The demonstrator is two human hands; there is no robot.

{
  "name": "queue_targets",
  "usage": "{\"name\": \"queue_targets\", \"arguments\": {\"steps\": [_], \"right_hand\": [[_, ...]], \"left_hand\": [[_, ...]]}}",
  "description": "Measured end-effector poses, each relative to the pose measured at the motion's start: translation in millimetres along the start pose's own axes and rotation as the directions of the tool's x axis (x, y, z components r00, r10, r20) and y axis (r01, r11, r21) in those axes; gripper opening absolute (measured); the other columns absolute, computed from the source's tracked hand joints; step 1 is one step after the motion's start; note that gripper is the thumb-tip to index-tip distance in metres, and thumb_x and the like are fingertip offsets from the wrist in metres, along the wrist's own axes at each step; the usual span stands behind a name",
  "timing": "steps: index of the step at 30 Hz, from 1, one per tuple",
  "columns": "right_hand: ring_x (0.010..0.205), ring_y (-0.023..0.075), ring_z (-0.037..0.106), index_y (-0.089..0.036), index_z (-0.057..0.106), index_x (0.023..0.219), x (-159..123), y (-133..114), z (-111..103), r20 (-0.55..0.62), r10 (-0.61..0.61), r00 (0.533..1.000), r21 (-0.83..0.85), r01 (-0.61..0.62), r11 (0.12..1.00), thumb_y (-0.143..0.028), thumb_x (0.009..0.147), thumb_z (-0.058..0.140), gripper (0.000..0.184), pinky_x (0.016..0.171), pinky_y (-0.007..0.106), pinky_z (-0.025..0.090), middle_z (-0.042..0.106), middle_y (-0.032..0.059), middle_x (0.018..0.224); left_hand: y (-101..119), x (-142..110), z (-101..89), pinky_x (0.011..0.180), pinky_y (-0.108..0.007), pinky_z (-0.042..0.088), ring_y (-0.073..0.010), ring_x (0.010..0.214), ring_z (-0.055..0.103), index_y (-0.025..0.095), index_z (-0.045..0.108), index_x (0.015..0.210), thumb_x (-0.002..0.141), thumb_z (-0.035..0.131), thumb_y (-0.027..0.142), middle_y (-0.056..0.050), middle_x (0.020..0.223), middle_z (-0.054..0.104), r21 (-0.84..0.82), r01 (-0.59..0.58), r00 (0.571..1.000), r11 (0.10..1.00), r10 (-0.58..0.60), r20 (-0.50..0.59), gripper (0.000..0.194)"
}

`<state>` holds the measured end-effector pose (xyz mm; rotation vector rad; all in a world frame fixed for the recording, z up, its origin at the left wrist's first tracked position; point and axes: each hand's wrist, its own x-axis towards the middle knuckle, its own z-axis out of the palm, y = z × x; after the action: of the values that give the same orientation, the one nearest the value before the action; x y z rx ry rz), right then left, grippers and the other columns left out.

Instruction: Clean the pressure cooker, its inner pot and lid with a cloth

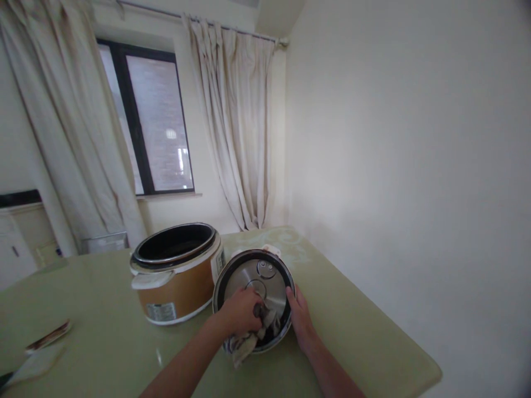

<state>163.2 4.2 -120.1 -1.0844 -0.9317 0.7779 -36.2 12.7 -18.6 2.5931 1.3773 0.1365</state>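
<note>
A round pressure cooker lid (pixel 244 273) is tipped up on the table, its metal inner face and dark rim turned toward me. My right hand (pixel 301 318) grips the lid's right edge, thumb on the inner side. A crumpled patterned cloth (pixel 244 345) is bunched in my left hand (pixel 241 310), which presses it against the lower part of the lid's inner face. Just left of the lid stands the cooker body (pixel 182 293), orange-brown and white, with its dark pot (pixel 178 246) uncovered at the top.
The green table (pixel 352 342) carries everything and runs along a bare wall (pixel 406 166) on the right. At the left edge lie a brown-and-white strip (pixel 48 337) and a pale flat item (pixel 35 365). Behind are curtains (pixel 240 121) and a window (pixel 160 121).
</note>
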Motion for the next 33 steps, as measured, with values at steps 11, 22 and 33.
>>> {"name": "queue_targets", "arguments": {"steps": [11,22,33], "right_hand": [[0.134,0.0332,0.062,-0.023,0.076,0.127,0.7,0.0,-2.8,0.081,0.019,0.997,-0.003,-0.019,1.0,-0.07,0.084,0.071,0.065,0.122,0.051,0.039,0.072,0.0114,0.138],[0.146,0.0339,0.052,-0.021,0.071,0.138,1.9,19.9,-1.6,0.044,0.071,0.997,0.011,-0.072,0.997,-0.072,0.081,0.073,0.077,0.127,0.051,0.033,0.064,0.0116,0.15],[0.122,0.0334,0.067,-0.024,0.075,0.129,5.0,29.2,-6.9,0.113,-0.026,0.993,0.039,0.022,0.999,-0.066,0.086,0.07,0.06,0.11,0.05,0.052,0.077,0.0119,0.124]], "left_hand": [[-18.4,1.2,-7.4,0.093,-0.045,0.054,-0.0374,0.13,0.053,0.027,0.074,0.114,0.084,0.062,0.014,-0.011,0.132,0.066,0.053,0.265,0.933,0.963,-0.242,-0.268,0.036],[-18.8,76.7,-27.2,0.09,-0.034,0.053,-0.025,0.1,0.072,0.014,0.074,0.113,0.096,0.053,0.033,-0.011,0.107,0.078,-0.475,0.16,0.727,0.865,-0.428,-0.536,0.033],[64.6,93.7,-19.5,0.083,-0.033,0.048,-0.026,0.091,0.069,0.021,0.078,0.084,0.081,0.067,0.04,-0.008,0.09,0.077,-0.241,-0.078,0.936,0.967,-0.012,-0.352,0.022]]}}
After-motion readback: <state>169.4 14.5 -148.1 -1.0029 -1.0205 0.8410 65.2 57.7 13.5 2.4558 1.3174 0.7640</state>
